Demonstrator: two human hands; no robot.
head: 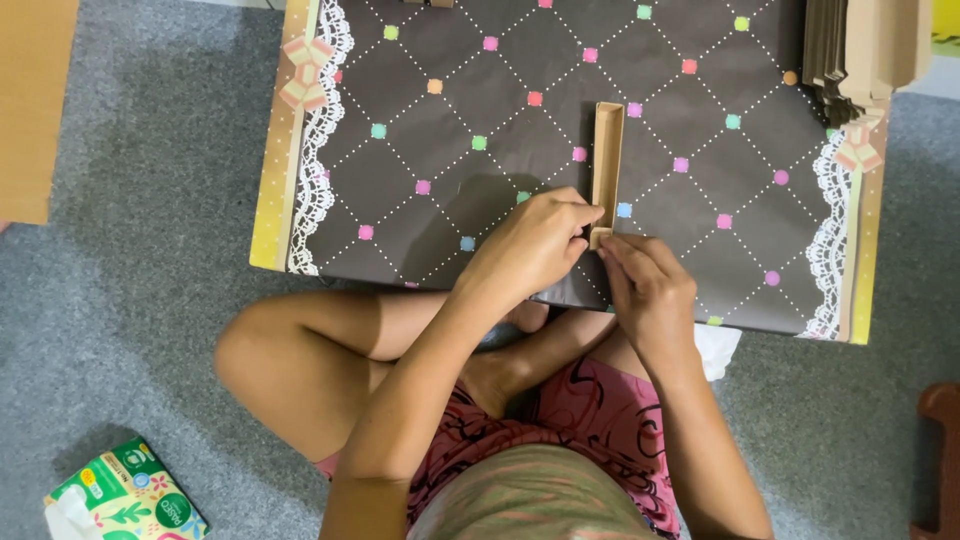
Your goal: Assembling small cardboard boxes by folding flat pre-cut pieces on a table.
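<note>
From the head view I see my left hand (535,245) and my right hand (645,280) both pinched shut on the near end of a long, narrow cardboard tray (606,165) lying on the dark, diamond-patterned counter (440,140) — its long walls already stand up, and I judge that the near end is the part not yet finished. The tray looks empty as far as I can tell, a stack of flat brown cardboard pieces (835,50) waits at the counter's far right corner, and a green tissue pack (125,500) with a white tissue poking out lies on the grey carpet — well apart from my hands.
</note>
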